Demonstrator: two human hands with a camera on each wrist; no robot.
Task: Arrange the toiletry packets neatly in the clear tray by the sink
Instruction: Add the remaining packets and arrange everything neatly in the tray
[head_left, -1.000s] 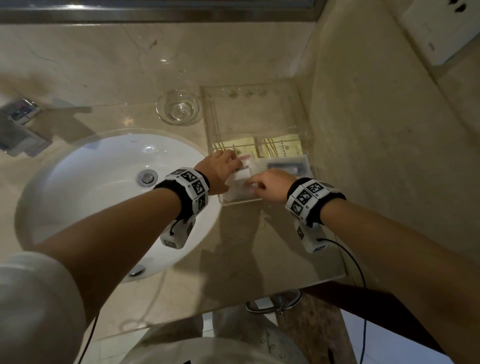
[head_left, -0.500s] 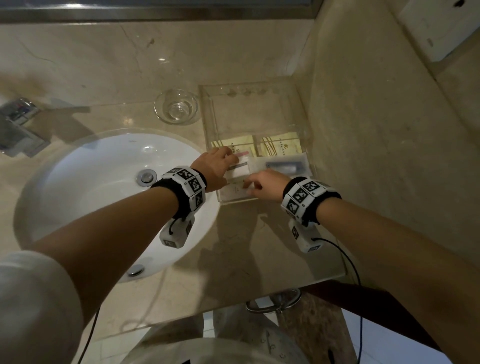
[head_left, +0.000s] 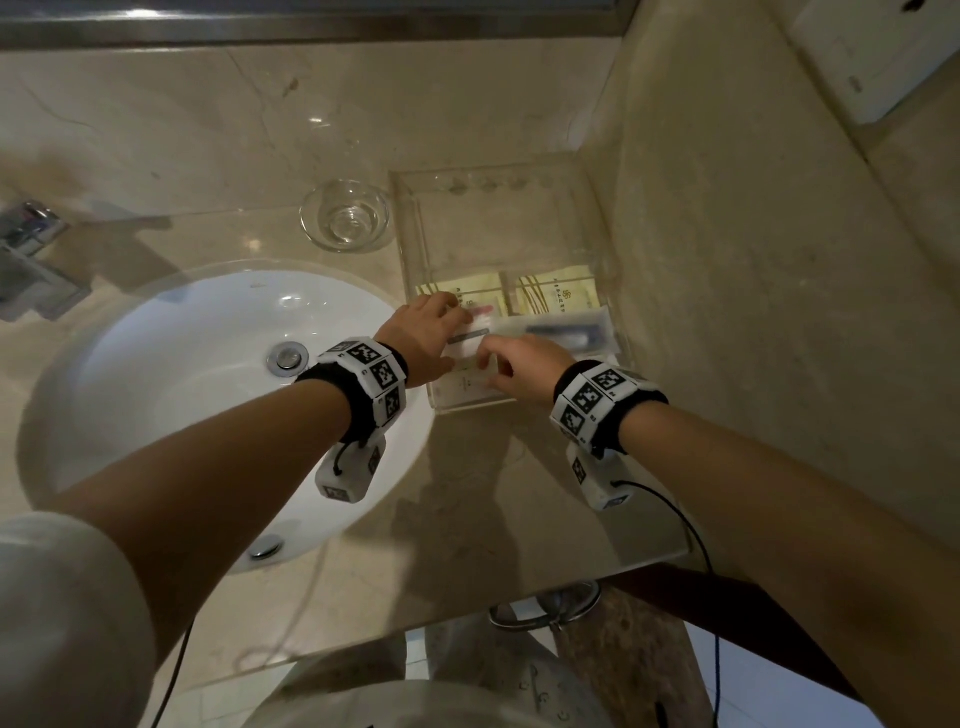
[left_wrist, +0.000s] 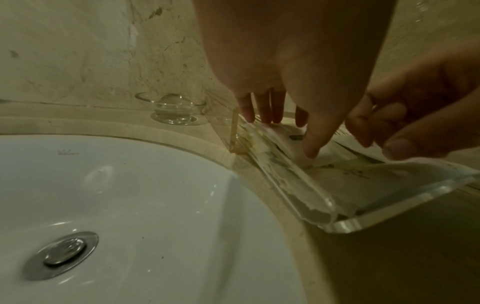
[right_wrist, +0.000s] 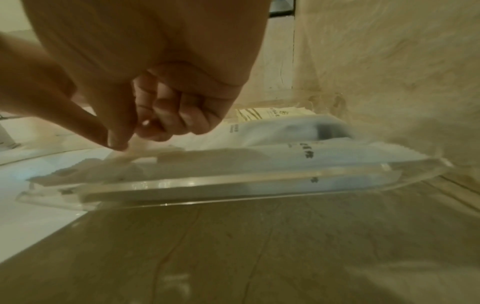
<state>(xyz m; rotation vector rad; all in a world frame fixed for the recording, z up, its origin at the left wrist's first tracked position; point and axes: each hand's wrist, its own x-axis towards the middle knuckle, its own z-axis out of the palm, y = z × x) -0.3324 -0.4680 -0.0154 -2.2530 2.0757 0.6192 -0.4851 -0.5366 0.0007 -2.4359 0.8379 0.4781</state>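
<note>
The clear tray (head_left: 511, 228) stands right of the sink, against the wall. At its middle lie two yellow packets (head_left: 558, 293) side by side, with a long white packet (head_left: 563, 332) holding a dark item in front of them. My left hand (head_left: 431, 332) rests with straight fingers (left_wrist: 270, 111) on the packets at the tray's left side, the thumb pressing a small white packet (head_left: 467, 345). My right hand (head_left: 485, 358), fingers curled, pinches a white packet's edge (right_wrist: 135, 148) between thumb and forefinger, just behind the tray's front rim (right_wrist: 233, 183).
A white basin (head_left: 182, 395) with a metal drain (head_left: 284, 358) lies left of the tray. A small glass bowl (head_left: 345, 215) stands behind it, a tap (head_left: 31, 260) at far left. The marble wall (head_left: 753, 312) rises close on the right. The counter's front edge (head_left: 519, 597) is near.
My right hand has edged a little left, closer to the left hand, still pinching the white packet. The left hand has hardly moved.
</note>
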